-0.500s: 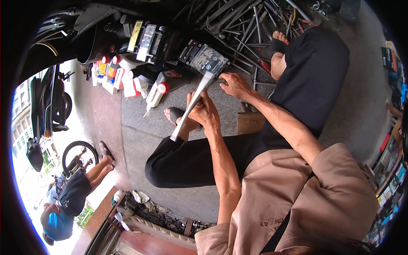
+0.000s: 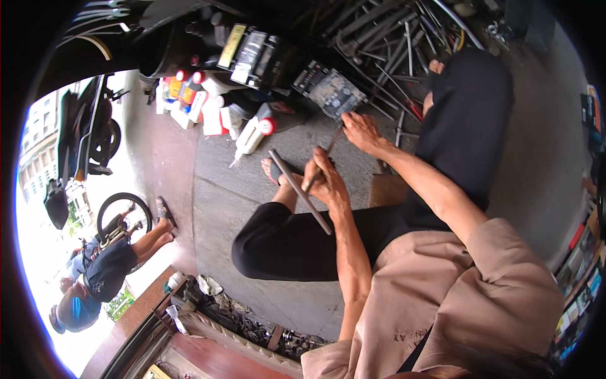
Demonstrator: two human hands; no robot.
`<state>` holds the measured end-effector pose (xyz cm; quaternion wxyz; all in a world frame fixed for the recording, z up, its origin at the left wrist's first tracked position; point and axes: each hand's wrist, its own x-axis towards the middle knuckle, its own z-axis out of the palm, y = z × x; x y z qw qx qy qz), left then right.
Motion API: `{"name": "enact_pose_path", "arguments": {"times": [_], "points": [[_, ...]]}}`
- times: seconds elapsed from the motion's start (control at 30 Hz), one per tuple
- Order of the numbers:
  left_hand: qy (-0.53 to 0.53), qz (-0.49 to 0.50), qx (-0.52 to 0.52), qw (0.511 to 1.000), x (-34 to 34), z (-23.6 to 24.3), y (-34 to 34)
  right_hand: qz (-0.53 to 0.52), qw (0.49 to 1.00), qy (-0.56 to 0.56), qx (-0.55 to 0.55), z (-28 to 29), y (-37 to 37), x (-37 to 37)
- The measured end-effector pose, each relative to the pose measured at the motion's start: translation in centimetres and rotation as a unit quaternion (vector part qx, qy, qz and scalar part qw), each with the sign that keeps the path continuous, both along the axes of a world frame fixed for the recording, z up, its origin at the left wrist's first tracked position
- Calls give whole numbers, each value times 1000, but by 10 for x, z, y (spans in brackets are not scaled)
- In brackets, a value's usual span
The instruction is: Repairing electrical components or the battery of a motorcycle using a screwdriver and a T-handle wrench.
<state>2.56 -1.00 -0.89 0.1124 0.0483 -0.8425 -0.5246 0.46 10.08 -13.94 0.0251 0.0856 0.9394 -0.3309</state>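
My left hand (image 2: 327,180) is wrapped round the shaft of a grey metal T-handle wrench (image 2: 300,191). The wrench's long crossbar lies slantwise over my forearm side, above my bent left knee. From that bar a thin rod runs through the left hand towards my right hand (image 2: 363,134). The right fingers are bent together at the rod's far end, which they partly hide. Just beyond those fingertips lies a dusty black battery (image 2: 339,93), its near corner close to them. Whether the rod's tip touches anything is hidden.
Another battery (image 2: 255,60) stands left of the first. Bottles (image 2: 252,136) with red caps cluster at the left. Metal tools (image 2: 394,47) pile up beyond. A wooden block (image 2: 388,189) sits between my legs. A person (image 2: 104,271) and a wheel (image 2: 124,215) are at far left.
The T-handle wrench's crossbar has turned; its far end now points up-left instead of up-right. Both hands stay close together by the battery. The whole view has shifted slightly, moving things rightward.
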Motion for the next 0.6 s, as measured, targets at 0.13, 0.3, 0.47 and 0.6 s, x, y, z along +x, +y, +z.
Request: {"name": "enact_pose_path", "arguments": {"times": [0.13, 0.3, 0.47, 0.6], "points": [[-48, 89, 88, 991, 6, 0, -9, 23, 998, -64, -9, 14, -15, -3], [-85, 107, 160, 978, 14, -11, -6, 2, 1000, -15, 0, 3, -2, 4], [-82, 95, 190, 974, 16, -15, -10, -4, 1000, 28, 6, -1, -3, -1], [-86, 109, 174, 975, 15, -18, -11, -17, 996, 64, -51, -2, 3, -4]]}}
